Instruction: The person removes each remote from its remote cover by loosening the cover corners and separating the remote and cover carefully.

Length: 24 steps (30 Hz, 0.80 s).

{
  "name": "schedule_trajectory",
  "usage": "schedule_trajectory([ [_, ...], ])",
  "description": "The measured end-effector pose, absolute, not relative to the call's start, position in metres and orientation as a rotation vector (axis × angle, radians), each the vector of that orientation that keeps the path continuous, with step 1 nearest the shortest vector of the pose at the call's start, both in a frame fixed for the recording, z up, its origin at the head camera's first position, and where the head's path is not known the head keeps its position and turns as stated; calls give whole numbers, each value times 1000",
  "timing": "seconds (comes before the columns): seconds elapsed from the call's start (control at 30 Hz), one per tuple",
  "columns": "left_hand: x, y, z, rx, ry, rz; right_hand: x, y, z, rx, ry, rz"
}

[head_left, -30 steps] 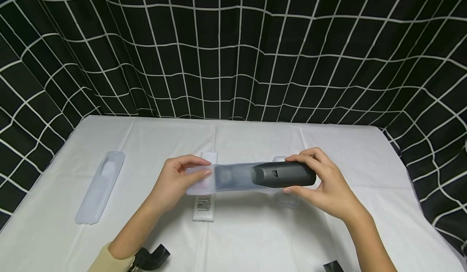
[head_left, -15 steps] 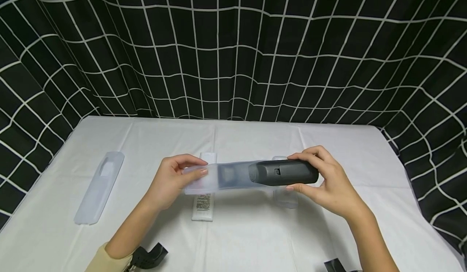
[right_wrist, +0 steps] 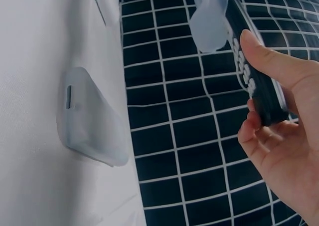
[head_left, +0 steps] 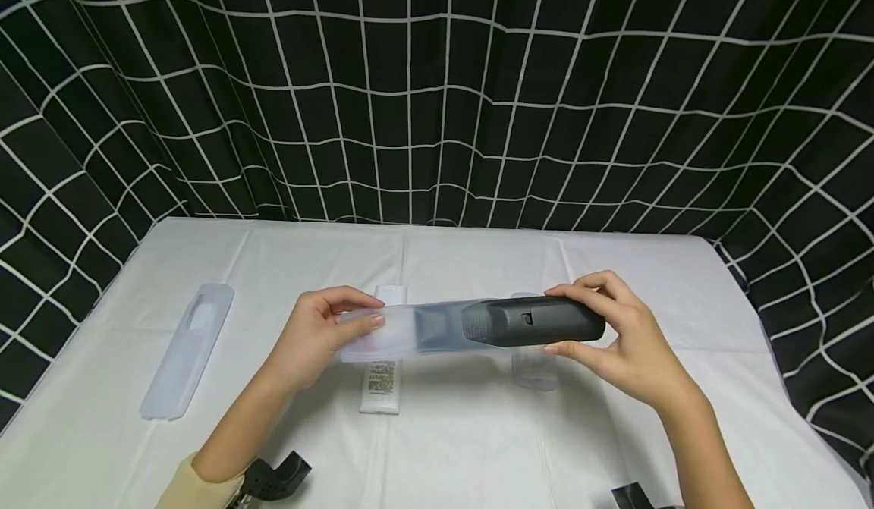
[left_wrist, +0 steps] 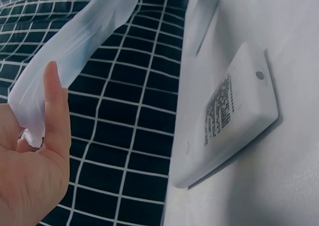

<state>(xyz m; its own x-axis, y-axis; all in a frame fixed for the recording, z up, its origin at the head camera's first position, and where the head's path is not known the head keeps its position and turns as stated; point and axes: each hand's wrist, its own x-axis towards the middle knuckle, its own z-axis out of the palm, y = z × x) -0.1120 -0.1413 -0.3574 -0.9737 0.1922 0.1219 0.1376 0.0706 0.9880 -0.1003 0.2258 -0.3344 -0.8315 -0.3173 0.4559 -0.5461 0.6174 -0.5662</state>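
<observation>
My left hand (head_left: 314,338) pinches one end of a translucent soft remote cover (head_left: 437,328), thumb on the near face. A black remote control (head_left: 546,322) sticks out of the cover's other end, its back side up in the head view. My right hand (head_left: 631,334) grips its outer end between thumb and fingers. White buttons show along the remote's face in the right wrist view, beside the loose end of the cover (right_wrist: 209,29). Both things are held above the white tabletop. Below my left hand lies a white remote (head_left: 380,403) with a printed label, partly hidden by the cover.
A second translucent cover (head_left: 190,353) with a window cut-out lies on the table's left. Another clear cover (right_wrist: 92,118), with a small slot in its end, rests below the black remote. Black grid-patterned curtain (head_left: 437,114) stands around the white cloth-covered table (head_left: 464,448).
My right hand has shifted right with the black remote, and my left hand slightly left with the cover. More of the remote shows outside the cover.
</observation>
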Motion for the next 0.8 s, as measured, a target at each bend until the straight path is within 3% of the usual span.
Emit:
schedule_trajectory([
  [0.8, -114, -147, -354, 331, 2251, 2014, -98, 231, -330, 690, -2508, 1040],
])
